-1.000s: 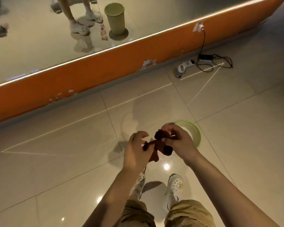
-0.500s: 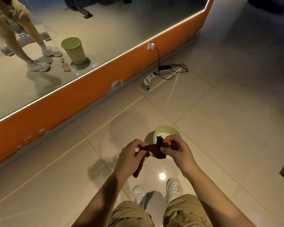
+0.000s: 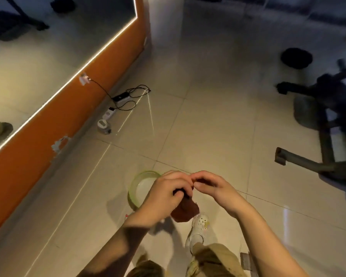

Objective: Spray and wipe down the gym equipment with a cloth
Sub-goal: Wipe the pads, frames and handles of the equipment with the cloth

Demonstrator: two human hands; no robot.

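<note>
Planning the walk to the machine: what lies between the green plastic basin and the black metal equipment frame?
In the head view, between basin and frame: both hands holding the dark red cloth, then bare tile.

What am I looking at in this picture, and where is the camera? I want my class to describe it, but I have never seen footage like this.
The camera sits on a person's head and looks down, so you see their own arms. There is no machine here. The left hand and the right hand meet in front of them, both gripping a dark red cloth that hangs bunched below the fingers. On the tiled floor stands a green basin, partly hidden by the left hand. Further off, a power strip with cables lies beside the orange wall. The dark metal frame on the right looks like gym equipment.
</note>
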